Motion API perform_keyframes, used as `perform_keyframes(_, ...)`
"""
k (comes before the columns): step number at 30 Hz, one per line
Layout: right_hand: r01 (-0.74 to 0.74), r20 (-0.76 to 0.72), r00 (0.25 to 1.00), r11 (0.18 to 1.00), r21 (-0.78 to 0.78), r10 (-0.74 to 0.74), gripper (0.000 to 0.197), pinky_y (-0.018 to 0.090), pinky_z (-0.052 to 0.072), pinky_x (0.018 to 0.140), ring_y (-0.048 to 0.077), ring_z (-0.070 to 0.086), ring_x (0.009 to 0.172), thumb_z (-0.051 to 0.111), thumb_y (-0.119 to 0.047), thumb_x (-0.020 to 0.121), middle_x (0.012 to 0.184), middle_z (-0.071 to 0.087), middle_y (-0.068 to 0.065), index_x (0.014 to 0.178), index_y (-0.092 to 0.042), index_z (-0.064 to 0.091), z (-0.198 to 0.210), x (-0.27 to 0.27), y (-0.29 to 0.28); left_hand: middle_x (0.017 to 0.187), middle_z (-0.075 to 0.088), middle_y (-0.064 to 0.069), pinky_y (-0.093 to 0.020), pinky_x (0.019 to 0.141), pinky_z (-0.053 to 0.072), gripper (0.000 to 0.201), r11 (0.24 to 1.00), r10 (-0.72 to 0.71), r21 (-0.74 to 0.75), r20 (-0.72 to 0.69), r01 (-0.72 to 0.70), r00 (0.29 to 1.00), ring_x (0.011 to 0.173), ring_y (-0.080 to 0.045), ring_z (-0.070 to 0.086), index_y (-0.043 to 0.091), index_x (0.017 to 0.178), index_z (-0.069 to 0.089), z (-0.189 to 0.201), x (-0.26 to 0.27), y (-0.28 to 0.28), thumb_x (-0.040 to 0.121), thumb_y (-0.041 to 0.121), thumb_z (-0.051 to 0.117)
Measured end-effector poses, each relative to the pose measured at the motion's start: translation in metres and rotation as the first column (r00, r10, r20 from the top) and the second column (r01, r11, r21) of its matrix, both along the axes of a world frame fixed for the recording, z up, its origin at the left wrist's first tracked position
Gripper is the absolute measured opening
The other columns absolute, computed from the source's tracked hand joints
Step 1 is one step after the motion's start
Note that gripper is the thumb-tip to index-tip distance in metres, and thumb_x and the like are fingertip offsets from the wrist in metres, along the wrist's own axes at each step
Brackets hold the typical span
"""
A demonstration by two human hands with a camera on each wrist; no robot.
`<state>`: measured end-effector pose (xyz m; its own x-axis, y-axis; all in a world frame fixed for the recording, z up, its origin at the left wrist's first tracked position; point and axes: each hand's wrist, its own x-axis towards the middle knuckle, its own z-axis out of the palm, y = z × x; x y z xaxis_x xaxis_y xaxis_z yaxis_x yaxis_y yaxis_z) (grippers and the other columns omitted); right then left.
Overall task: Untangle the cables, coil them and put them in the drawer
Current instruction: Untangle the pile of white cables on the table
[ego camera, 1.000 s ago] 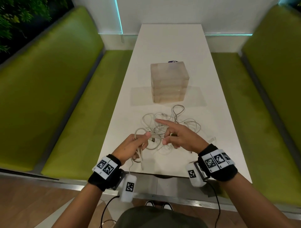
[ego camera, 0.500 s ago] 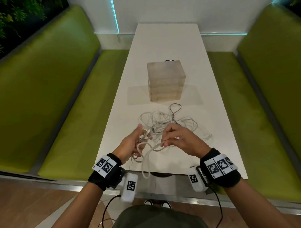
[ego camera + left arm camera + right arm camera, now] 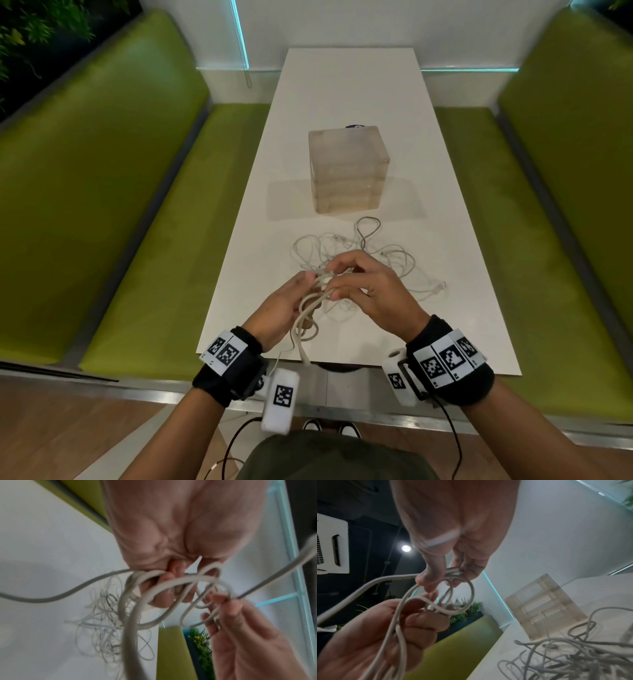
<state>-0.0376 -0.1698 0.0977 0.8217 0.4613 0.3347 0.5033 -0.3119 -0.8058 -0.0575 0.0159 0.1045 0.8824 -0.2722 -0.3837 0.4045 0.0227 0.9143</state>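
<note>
Your left hand (image 3: 281, 308) and right hand (image 3: 370, 291) are raised close together just above the near end of the table (image 3: 342, 102), fingertips almost meeting. Your left fingers curl around a bunch of thick white cable loops (image 3: 305, 322), whose lower end hangs down past the table edge below your wrist. Your right thumb and fingers (image 3: 428, 580) pinch a strand of the same cable where it loops between the two hands. The rest of the cable tangle (image 3: 376, 253) lies on the table just beyond your hands, spreading to the right of your right hand. Farther ahead, past the tangle, stands the translucent drawer box (image 3: 347, 169), its drawers all pushed in.
</note>
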Motion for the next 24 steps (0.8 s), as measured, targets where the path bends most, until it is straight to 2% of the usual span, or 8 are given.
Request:
perform_keyframes(4, 0.027, -0.029, 0.999, 1.0, -0.006, -0.027, 0.01, 0.022, 0.046, 0.089, 0.01, 0.054, 0.101, 0.067, -0.011, 0.081, 0.112, 0.058, -0.007, 0.084, -0.011, 0.076, -0.005, 0.0, -0.003, 0.061, 0.046, 0.004, -0.03, 0.056, 0.027, 0.031, 0.998, 0.0, -0.063, 0.036, 0.003, 0.999, 0.057, -0.013, 0.034, 0.025, 0.074, 0.059, 0.001, 0.002, 0.004, 0.097, 0.035, 0.041)
perform_keyframes(7, 0.032, -0.055, 0.998, 0.998, 0.049, -0.03, 0.009, 0.013, 0.045, 0.086, 0.009, 0.056, 0.095, 0.068, -0.007, 0.081, 0.104, 0.06, -0.004, 0.085, -0.007, 0.076, -0.003, -0.003, 0.002, 0.063, 0.043, 0.002, -0.022, 0.053, 0.034, 0.027, 0.999, -0.039, 0.007, 0.086, 0.038, 0.996, 0.056, -0.011, 0.035, 0.018, 0.08, 0.053, 0.002, 0.001, 0.002, 0.097, 0.036, 0.042)
perform_keyframes(11, 0.1, -0.008, 0.995, 0.994, 0.035, -0.1, 0.01, 0.014, 0.043, 0.078, 0.006, 0.056, 0.084, 0.069, -0.013, 0.081, 0.087, 0.06, -0.004, 0.087, -0.009, 0.076, -0.003, -0.004, 0.005, 0.075, 0.054, 0.0, -0.021, 0.054, 0.041, 0.028, 0.994, -0.061, 0.096, 0.144, 0.047, 0.988, 0.06, -0.009, 0.045, 0.013, 0.087, 0.046, -0.001, 0.004, 0.003, 0.099, 0.037, 0.038)
perform_keyframes(13, 0.007, -0.092, 0.996, 1.0, 0.011, -0.006, 0.009, 0.015, 0.044, 0.075, 0.004, 0.056, 0.08, 0.071, -0.013, 0.08, 0.084, 0.059, -0.008, 0.087, -0.011, 0.076, -0.004, -0.007, 0.0, 0.092, 0.06, -0.003, -0.022, 0.061, 0.047, 0.026, 0.984, -0.01, 0.178, 0.21, -0.028, 0.978, 0.071, -0.01, 0.053, 0.012, 0.091, 0.048, -0.005, 0.007, 0.005, 0.1, 0.033, 0.035)
perform_keyframes(15, -0.122, -0.192, 0.975, 0.992, -0.022, 0.116, 0.011, 0.013, 0.043, 0.073, 0.003, 0.056, 0.078, 0.071, -0.013, 0.08, 0.082, 0.058, -0.012, 0.09, -0.01, 0.076, -0.009, -0.014, -0.006, 0.101, 0.061, -0.006, -0.027, 0.066, 0.051, 0.024, 0.976, 0.126, 0.142, 0.261, -0.167, 0.957, 0.08, -0.014, 0.058, 0.01, 0.093, 0.046, -0.009, 0.011, 0.009, 0.102, 0.027, 0.032)
perform_keyframes(19, -0.36, -0.365, 0.897, 0.891, -0.276, 0.249, 0.015, 0.014, 0.042, 0.072, 0.003, 0.055, 0.077, 0.067, -0.017, 0.084, 0.087, 0.064, -0.001, 0.097, -0.015, 0.075, -0.041, -0.029, -0.01, 0.071, 0.059, -0.003, -0.027, 0.056, 0.047, 0.026, 0.925, 0.378, -0.061, 0.258, -0.375, 0.889, 0.056, -0.015, 0.053, 0.014, 0.083, 0.042, -0.007, 0.019, 0.028, 0.104, 0.023, 0.03)
perform_keyframes(21, -0.433, -0.434, 0.863, 0.821, -0.371, 0.259, 0.017, 0.015, 0.043, 0.075, 0.006, 0.057, 0.08, 0.065, -0.017, 0.085, 0.092, 0.066, 0.004, 0.099, -0.014, 0.075, -0.06, -0.038, -0.007, 0.061, 0.051, 0.001, -0.022, 0.05, 0.038, 0.029, 0.916, 0.4, -0.121, 0.231, -0.381, 0.887, 0.049, -0.012, 0.041, 0.014, 0.08, 0.044, -0.001, 0.021, 0.03, 0.104, 0.023, 0.031)
perform_keyframes(24, -0.436, -0.485, 0.848, 0.798, -0.416, 0.211, 0.018, 0.027, 0.047, 0.08, 0.017, 0.06, 0.086, 0.064, -0.016, 0.085, 0.095, 0.065, 0.008, 0.1, -0.013, 0.074, -0.077, -0.047, 0.002, 0.056, 0.04, 0.005, -0.02, 0.048, 0.026, 0.029, 0.931, 0.349, -0.186, 0.201, -0.314, 0.915, 0.048, -0.008, 0.027, 0.011, 0.085, 0.052, 0.005, 0.019, 0.022, 0.104, 0.021, 0.032)
